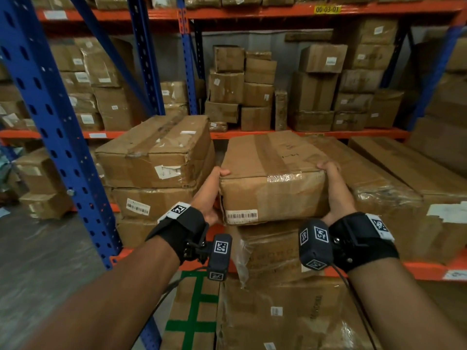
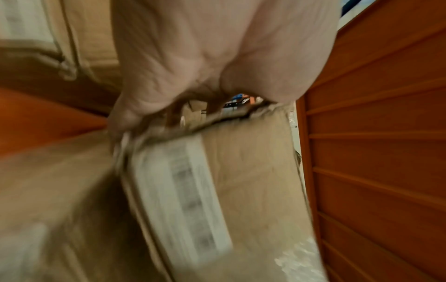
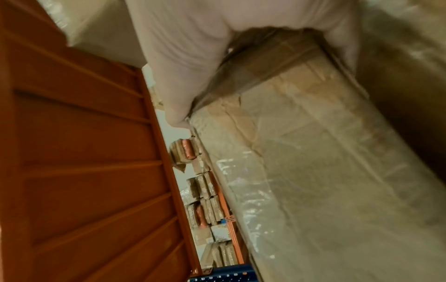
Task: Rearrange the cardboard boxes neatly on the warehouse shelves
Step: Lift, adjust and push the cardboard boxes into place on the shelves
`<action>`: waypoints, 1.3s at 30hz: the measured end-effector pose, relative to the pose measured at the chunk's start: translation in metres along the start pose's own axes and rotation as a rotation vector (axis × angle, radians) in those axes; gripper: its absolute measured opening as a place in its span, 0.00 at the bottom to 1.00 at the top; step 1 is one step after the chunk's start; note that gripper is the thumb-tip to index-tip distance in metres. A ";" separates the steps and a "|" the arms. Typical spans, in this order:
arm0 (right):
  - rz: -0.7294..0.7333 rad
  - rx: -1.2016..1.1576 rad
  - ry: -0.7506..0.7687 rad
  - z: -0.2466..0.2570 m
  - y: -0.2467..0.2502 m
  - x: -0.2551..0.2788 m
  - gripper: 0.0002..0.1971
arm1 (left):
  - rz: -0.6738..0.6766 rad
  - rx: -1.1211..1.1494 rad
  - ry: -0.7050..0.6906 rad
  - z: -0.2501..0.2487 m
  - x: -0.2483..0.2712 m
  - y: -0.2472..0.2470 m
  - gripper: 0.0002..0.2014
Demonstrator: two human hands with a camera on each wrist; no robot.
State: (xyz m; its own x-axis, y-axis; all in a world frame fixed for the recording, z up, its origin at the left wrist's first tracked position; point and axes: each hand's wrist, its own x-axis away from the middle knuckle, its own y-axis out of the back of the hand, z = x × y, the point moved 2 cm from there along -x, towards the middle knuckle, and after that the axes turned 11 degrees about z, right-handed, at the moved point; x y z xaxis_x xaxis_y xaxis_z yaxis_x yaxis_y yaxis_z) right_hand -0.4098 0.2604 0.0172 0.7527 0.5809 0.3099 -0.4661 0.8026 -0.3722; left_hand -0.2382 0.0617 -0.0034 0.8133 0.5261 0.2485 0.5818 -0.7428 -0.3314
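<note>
Rack (image 1: 60, 137): blue perforated steel uprights w/ orange beams, carrying dented brown cartons. Held box (image 1: 273, 178): taped, creased cardboard w/ barcode label, resting atop a plastic-wrapped carton (image 1: 273, 251) on the mid shelf, between neighbouring stacks. We clasp it w/ left hand (image 1: 211, 190) and right hand (image 1: 336, 188), fingers hooked over its top corners. Risk, in our judgement: soft crushed edges and slick wrap below may let it slide or tip fwd.

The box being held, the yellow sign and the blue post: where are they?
held box (image 1: 271, 164): head view, taped top face.
yellow sign (image 1: 327, 9): head view, middle of its numbers.
blue post (image 1: 56, 132): head view, holed front face.
</note>
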 end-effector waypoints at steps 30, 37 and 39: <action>0.061 1.361 1.206 -0.011 -0.113 0.065 0.69 | 0.157 -0.142 -0.213 -0.058 0.026 -0.022 0.34; 0.419 0.897 1.076 -0.006 -0.074 0.065 0.35 | -0.015 -0.249 -0.236 -0.066 0.022 -0.008 0.69; 0.419 0.833 1.073 0.000 -0.065 0.065 0.23 | -0.039 -0.321 -0.213 -0.071 0.016 -0.007 0.71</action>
State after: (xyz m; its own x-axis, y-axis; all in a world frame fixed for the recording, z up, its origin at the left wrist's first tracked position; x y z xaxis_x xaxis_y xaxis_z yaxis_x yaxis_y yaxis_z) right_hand -0.3301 0.2458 0.0620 0.2997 0.7111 -0.6360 -0.5887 0.6624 0.4632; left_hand -0.2300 0.0455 0.0671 0.7942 0.6056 0.0495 0.6069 -0.7947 -0.0148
